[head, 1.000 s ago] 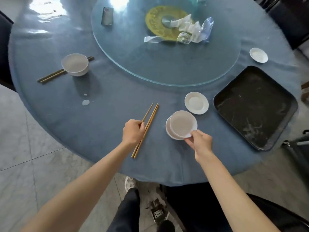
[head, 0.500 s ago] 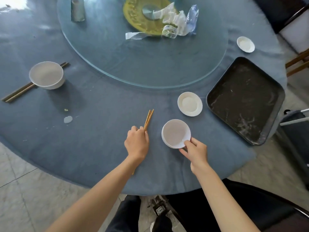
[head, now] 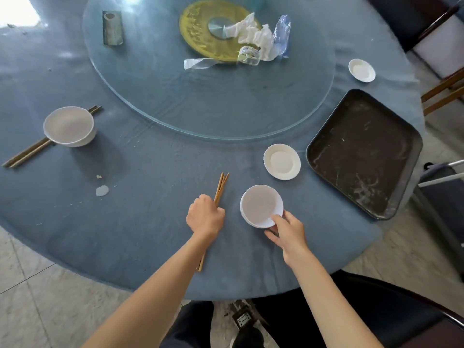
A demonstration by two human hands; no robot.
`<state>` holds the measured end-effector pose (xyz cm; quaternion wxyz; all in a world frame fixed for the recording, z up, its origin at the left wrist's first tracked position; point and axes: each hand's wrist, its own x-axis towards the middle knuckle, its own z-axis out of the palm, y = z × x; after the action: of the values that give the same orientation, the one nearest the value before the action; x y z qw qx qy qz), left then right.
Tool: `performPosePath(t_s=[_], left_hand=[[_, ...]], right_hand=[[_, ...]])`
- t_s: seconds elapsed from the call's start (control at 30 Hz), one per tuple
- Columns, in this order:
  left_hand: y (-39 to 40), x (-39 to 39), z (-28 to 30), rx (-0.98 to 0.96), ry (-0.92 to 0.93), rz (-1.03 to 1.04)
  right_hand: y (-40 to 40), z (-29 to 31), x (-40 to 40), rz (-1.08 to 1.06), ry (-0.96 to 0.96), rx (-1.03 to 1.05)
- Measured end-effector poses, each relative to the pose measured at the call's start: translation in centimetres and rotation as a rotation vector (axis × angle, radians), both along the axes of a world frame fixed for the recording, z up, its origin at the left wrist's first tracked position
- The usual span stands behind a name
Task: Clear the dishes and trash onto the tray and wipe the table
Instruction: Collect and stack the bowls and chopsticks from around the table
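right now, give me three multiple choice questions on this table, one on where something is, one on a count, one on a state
1. Where does the crumpled trash lie?
A. on the glass turntable
B. on the tray
C. on the floor

2. How many small white saucers lie alone on the cloth?
A. one
B. two
C. four

3. What is the state of the black tray?
A. stacked with bowls
B. holding no dishes
C. covered by a cloth

Answers:
1. A, the paper and plastic sit on the glass turntable near its yellow centre.
2. B, one saucer is beside the tray, another saucer is at the far right.
3. B, only smears show on it; the left hand grips the chopsticks and the right hand holds the stacked bowls.
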<state>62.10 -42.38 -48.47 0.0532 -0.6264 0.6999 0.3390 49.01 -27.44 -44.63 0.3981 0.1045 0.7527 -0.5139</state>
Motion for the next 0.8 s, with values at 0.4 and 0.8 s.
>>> performPosePath(t_s=[0.4, 0.8], left_hand=[[-0.8, -0.1, 0.9, 0.062, -0.11, -0.189], [-1.7, 2.7, 1.2, 0.102, 0.081, -0.111]], right_hand=[[0.2, -0.3, 1.8, -0.122, -0.16, -0.164], [-0.1, -0.1, 3.6, -0.188, -0.144, -0.196]])
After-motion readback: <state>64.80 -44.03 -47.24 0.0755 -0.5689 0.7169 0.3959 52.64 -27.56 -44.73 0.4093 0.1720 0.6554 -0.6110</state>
